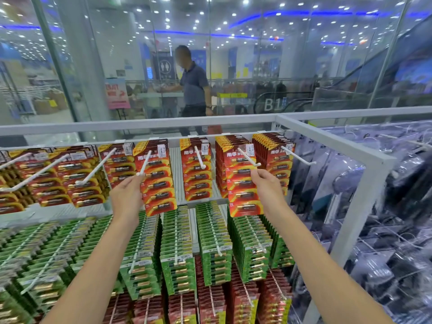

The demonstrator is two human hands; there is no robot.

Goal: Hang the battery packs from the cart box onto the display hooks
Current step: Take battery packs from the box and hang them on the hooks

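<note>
Two red battery packs in hand, both up at the top row of the display rack (364,157). Left hand (127,197) has its grip clamped on the edge of a red pack (159,183), whose top sits at the tip of a white hook (143,163). Right hand (266,185) pinches the upper part of a second red pack (244,190), just below the tip of another hook (249,157).

Handling, as a judgement: flat card-backed blisters, light, fairly stiff but bendable, with a slick plastic front. Best held near the top edge beside the hang hole, so the hole can be steered onto the hook tip; card tears easily at the hole.

Hard to see: the hang holes themselves are not visible, so cannot tell whether either pack is already threaded. Fingertips are mostly behind the packs. The cart box is out of view. Lower green packs (177,253) and the red rows at the bottom are cut off by the frame. The right bay holds clear-bagged goods, contents unreadable.
</note>
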